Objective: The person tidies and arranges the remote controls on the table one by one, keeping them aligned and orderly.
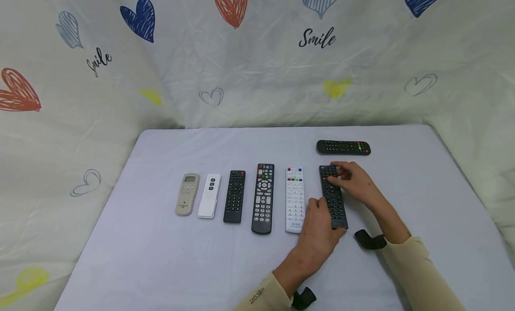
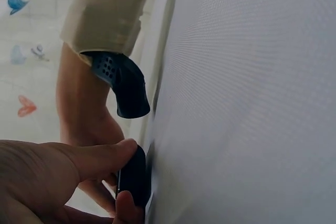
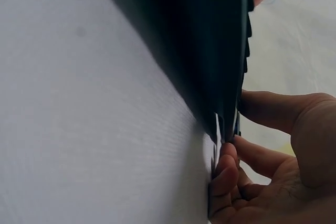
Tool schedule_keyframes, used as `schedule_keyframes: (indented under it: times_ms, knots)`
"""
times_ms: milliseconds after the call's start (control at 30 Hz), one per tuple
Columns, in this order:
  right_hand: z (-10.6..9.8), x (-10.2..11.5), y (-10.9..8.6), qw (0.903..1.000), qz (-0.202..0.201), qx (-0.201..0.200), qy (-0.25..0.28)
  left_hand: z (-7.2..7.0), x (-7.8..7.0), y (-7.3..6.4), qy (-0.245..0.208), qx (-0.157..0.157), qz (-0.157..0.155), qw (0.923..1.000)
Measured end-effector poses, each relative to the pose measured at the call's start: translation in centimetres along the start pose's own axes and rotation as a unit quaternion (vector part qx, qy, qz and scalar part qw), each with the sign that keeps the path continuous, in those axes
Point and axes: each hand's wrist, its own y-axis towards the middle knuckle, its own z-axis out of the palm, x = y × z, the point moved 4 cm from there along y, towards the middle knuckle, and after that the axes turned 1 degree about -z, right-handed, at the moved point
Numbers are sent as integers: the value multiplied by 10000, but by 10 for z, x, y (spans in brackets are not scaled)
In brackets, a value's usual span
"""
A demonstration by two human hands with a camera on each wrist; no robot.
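Note:
A black remote control (image 1: 334, 200) with rows of small buttons lies at the right end of a row of remotes, held by both hands. My left hand (image 1: 317, 230) grips its near end, thumb at the near right corner and fingers along the left side. At the far end, my right hand (image 1: 356, 184) pinches it, with the thumb on the button face and the other fingers around the top edge. The left wrist view shows the remote's end (image 2: 133, 177) between thumb and fingers. In the right wrist view, its dark underside (image 3: 199, 35) looks tilted up from the cloth.
Left of the held remote stand a white remote (image 1: 295, 199) with coloured buttons, a large black one (image 1: 263, 199), a smaller black one (image 1: 234, 197), a plain white one (image 1: 209, 197) and a beige one (image 1: 187, 194) with a screen. Another black remote (image 1: 343, 147) lies crosswise behind.

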Motion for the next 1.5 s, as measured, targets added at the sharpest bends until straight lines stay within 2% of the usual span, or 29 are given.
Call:
schedule_keyframes:
  times_ms: [267, 667, 800, 967, 1100, 1267, 1500]
  knots:
    - [-1, 1, 2, 9996, -51, 211, -191, 1, 2, 1, -200, 60, -50, 9998]
    - [-6, -3, 0, 10000, 53, 23, 71, -4, 0, -1, -355, 151, -5, 9993]
    - [-7, -3, -2, 9997, 143, -9, 190, -9, -3, -1, -259, 44, 72, 9996]
    - [-10, -5, -3, 9992, 218, -89, 333, -16, -6, 0, 1, -245, 283, 9993]
    - [-13, -7, -4, 9984, 257, -307, 399, -22, -7, 4, 149, -503, 400, 9978]
    - [-22, -12, -6, 9954, 200, -812, 467, -31, -8, 11, 286, -850, 567, 9944]
    - [-36, -22, -8, 9868, 449, -1475, 498, -39, -7, 25, 118, -1073, 685, 9918]
